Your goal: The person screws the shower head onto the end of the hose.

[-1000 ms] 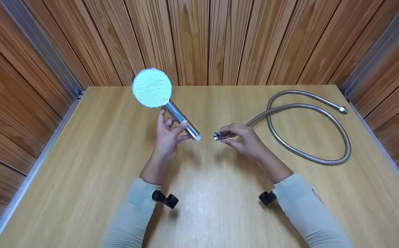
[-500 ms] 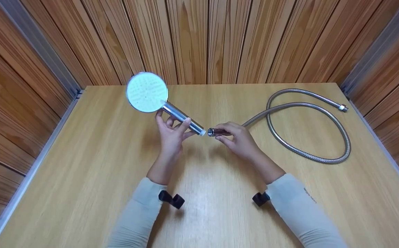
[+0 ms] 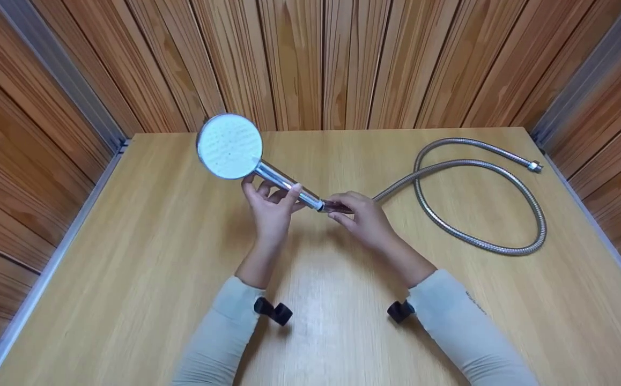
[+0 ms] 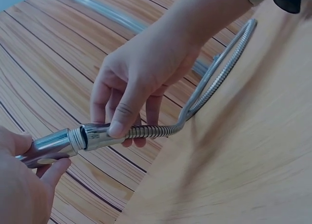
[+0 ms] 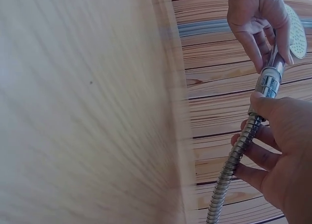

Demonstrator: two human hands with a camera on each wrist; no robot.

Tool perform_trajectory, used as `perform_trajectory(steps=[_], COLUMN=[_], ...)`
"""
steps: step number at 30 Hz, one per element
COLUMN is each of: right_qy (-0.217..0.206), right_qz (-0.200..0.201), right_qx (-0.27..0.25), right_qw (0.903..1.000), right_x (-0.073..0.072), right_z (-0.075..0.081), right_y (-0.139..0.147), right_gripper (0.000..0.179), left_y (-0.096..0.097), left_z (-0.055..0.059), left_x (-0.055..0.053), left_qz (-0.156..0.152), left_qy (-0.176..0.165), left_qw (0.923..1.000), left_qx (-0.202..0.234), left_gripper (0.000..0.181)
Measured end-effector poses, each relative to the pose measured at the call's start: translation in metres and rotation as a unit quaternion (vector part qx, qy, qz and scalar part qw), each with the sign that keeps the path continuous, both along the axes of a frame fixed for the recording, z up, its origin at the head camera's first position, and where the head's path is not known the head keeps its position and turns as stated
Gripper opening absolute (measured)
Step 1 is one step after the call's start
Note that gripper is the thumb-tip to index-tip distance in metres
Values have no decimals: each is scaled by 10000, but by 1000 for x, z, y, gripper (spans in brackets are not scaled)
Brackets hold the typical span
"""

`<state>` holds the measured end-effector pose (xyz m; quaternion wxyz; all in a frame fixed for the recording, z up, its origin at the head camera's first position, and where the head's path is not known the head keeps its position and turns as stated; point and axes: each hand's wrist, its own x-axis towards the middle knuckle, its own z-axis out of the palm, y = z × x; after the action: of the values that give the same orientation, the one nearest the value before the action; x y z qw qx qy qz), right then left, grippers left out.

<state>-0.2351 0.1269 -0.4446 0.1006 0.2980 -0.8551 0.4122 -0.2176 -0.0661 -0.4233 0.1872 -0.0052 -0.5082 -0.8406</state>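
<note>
My left hand point(image 3: 272, 212) grips the chrome handle of a shower head point(image 3: 230, 146), whose round white face is turned up at the upper left. In my right hand point(image 3: 363, 219) is the metal end nut point(image 4: 97, 136) of a flexible shower hose point(image 3: 509, 249), pinched between thumb and fingers. The left wrist view shows the handle's pale threaded end point(image 4: 76, 139) right at the mouth of the nut, some thread still visible between them. Handle and nut lie nearly in one line, held above the table. The hose runs back from my right hand.
The hose lies in a loop on the right of the wooden table point(image 3: 128, 300), its other end fitting point(image 3: 534, 166) near the right edge. Wood-plank walls point(image 3: 342, 64) stand behind and at both sides. A small black camera point(image 3: 274, 311) sits at each wrist.
Both hands have moved toward each other. The gap between the shower head's handle end and the hose nut has closed, and the shower head has tilted flatter.
</note>
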Motion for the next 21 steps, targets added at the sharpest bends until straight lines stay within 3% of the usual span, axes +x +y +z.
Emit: perform_trajectory(steps=[6, 21], right_qy=[-46, -26], right_qz=[-238, -530], right_qx=[172, 328], right_qw=[9996, 9981], right_x=[0, 2], right_z=[3, 5], right_y=[-5, -15], right_gripper=[25, 23], left_y=[3, 1], left_z=[-3, -11], left_x=[-2, -3], left_qz=[171, 274], left_qy=[72, 18], left_qw=[9998, 9996], left_qx=[-16, 9], left_gripper=[88, 86])
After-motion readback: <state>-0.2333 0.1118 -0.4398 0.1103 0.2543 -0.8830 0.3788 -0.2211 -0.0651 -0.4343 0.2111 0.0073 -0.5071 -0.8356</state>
